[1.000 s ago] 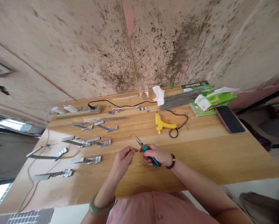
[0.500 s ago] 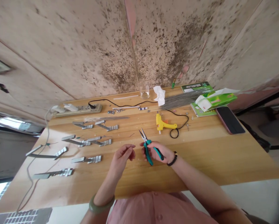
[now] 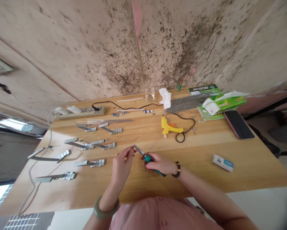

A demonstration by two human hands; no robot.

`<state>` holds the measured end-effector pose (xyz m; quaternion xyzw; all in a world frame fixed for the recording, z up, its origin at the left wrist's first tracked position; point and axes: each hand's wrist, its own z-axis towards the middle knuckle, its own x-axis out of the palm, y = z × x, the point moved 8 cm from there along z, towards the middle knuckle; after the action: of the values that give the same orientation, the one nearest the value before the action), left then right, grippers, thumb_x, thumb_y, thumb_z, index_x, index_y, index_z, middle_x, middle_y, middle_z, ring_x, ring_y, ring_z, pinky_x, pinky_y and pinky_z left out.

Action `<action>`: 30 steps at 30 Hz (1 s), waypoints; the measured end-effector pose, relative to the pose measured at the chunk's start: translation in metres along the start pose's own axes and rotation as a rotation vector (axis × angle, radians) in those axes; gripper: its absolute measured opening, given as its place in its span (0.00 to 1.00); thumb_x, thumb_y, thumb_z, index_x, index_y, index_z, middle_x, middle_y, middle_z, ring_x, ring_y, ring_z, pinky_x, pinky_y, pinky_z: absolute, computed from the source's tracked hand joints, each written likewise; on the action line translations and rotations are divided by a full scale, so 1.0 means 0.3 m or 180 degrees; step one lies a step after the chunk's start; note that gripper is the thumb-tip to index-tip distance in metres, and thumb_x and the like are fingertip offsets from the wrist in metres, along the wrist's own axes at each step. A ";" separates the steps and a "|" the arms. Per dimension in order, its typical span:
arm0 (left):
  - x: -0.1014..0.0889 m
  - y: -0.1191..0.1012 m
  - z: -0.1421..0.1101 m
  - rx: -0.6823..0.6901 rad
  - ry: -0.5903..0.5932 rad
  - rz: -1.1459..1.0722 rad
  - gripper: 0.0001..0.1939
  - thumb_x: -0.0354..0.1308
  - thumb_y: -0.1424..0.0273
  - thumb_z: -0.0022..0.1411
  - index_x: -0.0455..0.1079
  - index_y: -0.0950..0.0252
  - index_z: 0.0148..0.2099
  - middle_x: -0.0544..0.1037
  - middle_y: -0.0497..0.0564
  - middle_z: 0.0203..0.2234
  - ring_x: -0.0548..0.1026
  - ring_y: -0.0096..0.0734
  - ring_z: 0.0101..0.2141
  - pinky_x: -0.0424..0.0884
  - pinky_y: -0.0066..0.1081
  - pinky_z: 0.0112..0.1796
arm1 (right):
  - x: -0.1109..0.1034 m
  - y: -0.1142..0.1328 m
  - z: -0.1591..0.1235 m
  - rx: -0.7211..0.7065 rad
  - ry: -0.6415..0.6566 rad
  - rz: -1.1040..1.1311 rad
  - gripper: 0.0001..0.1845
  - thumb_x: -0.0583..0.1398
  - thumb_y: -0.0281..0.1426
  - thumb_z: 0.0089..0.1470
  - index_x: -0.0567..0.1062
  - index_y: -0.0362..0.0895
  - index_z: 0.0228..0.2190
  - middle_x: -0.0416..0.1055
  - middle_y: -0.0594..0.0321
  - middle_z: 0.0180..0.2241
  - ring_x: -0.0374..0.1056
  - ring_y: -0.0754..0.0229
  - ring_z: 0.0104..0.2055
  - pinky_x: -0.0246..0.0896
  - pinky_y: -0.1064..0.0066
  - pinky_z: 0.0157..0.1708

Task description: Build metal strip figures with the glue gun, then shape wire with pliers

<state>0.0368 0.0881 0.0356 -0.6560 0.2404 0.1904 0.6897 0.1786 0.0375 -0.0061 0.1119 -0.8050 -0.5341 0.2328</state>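
The right hand [image 3: 157,163] is clenching its grip around the teal-handled pliers [image 3: 147,158], whose narrow nose is pointing forward and left above the wooden surface [image 3: 143,185]. The left hand [image 3: 122,163] is holding its fingertips just beside the tip of these pliers, but I cannot tell whether its grip is grasping something small. The yellow glue gun [image 3: 171,129] is lying beyond the pliers, several grey pieces [image 3: 99,163] are lying on the left side, and a small white-and-blue box [image 3: 222,163] is resting on the right

Left hand [image 3: 121,163] pinches thumb against forefinger, left forearm [image 3: 109,195] angled up from below. Right hand [image 3: 162,163] curls closed, thumb uppermost; right forearm [image 3: 203,190] slants in from lower right.
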 end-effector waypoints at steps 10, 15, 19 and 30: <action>-0.012 -0.109 -0.027 0.1408 -0.0452 0.1313 0.10 0.52 0.70 0.63 0.75 0.66 0.42 0.82 0.53 0.31 0.79 0.33 0.29 0.71 0.30 0.33 | -0.014 -0.010 0.005 -0.0193 -0.0133 -0.0481 0.15 0.57 0.27 0.49 0.69 0.43 0.41 0.65 0.69 0.26 0.60 0.67 0.25 0.53 0.75 0.25; -0.009 -0.138 -0.041 0.1738 -0.0542 0.1595 0.09 0.53 0.73 0.63 0.74 0.67 0.41 0.82 0.53 0.29 0.79 0.32 0.27 0.70 0.29 0.32 | -0.022 0.011 -0.005 -0.0258 -0.0327 -0.0954 0.13 0.57 0.28 0.49 0.71 0.43 0.40 0.64 0.70 0.26 0.60 0.67 0.25 0.53 0.75 0.26; 0.002 -0.177 -0.064 0.2209 -0.0642 0.2094 0.08 0.54 0.75 0.62 0.73 0.68 0.41 0.81 0.52 0.25 0.78 0.32 0.26 0.68 0.30 0.31 | -0.020 0.012 -0.003 -0.0253 -0.0367 -0.1084 0.13 0.57 0.27 0.49 0.71 0.42 0.40 0.63 0.71 0.24 0.60 0.67 0.25 0.52 0.74 0.27; -0.004 -0.131 -0.046 0.1825 -0.0538 0.1735 0.09 0.52 0.73 0.63 0.74 0.66 0.38 0.81 0.52 0.26 0.79 0.32 0.26 0.69 0.29 0.30 | -0.021 0.016 -0.006 -0.0183 -0.0418 -0.1308 0.10 0.57 0.27 0.50 0.71 0.43 0.37 0.63 0.71 0.23 0.57 0.66 0.25 0.50 0.74 0.26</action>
<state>0.0575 0.0718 0.0680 -0.3313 0.3913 0.3448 0.7863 0.1853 0.0406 -0.0028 0.2319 -0.7631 -0.5993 0.0692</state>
